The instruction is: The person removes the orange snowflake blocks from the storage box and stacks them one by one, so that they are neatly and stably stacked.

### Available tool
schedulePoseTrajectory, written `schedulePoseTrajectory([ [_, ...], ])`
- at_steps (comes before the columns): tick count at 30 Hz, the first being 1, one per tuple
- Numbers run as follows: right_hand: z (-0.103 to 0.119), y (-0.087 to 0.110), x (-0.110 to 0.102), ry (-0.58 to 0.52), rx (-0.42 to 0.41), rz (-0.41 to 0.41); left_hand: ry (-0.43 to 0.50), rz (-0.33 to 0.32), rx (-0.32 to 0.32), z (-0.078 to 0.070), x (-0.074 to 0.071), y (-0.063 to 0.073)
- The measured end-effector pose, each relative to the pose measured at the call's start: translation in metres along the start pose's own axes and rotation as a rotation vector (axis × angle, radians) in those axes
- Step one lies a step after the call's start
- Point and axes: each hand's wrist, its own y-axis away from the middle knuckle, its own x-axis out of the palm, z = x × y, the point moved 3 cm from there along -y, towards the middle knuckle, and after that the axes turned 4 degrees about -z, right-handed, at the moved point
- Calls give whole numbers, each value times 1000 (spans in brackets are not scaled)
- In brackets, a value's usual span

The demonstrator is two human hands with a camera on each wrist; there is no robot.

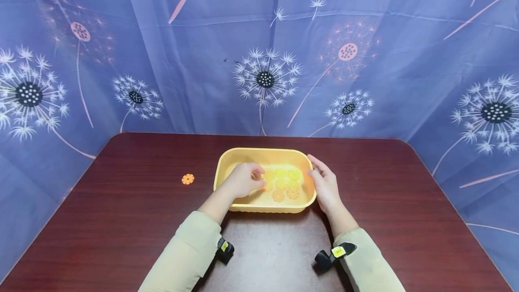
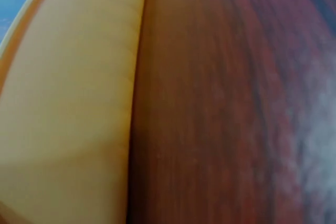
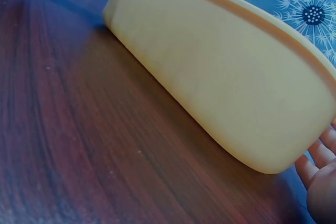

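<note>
A yellow plastic basin (image 1: 263,208) stands on the table, several flower-shaped discs (image 1: 278,195) in yellow and orange lying on its floor. Over its left half, my left hand (image 1: 244,180) reaches inside with bent fingers. Thumb and fingertips point at the discs, with orange showing right beside them; I cannot tell whether they pinch one. My right hand (image 1: 326,187) grips the basin's right end, thumb at the rim and fingers along the outside. In the right wrist view, those fingers (image 3: 321,153) lie against the outer wall. The left wrist view shows only the basin's side (image 2: 68,98) and tabletop.
One orange flower-shaped disc (image 1: 188,179) lies on the dark red wooden table (image 1: 142,202), left of the basin. A blue curtain (image 1: 202,57) with dandelion prints hangs behind the table and along both sides.
</note>
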Motion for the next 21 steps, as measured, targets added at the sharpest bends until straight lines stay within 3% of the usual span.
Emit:
schedulePoseTrajectory([
  [14, -5, 6, 1, 10, 13, 11, -80, 81, 14, 1, 8, 3],
  [21, 0, 1, 1, 19, -7, 4, -128, 102, 52, 2, 8, -6],
])
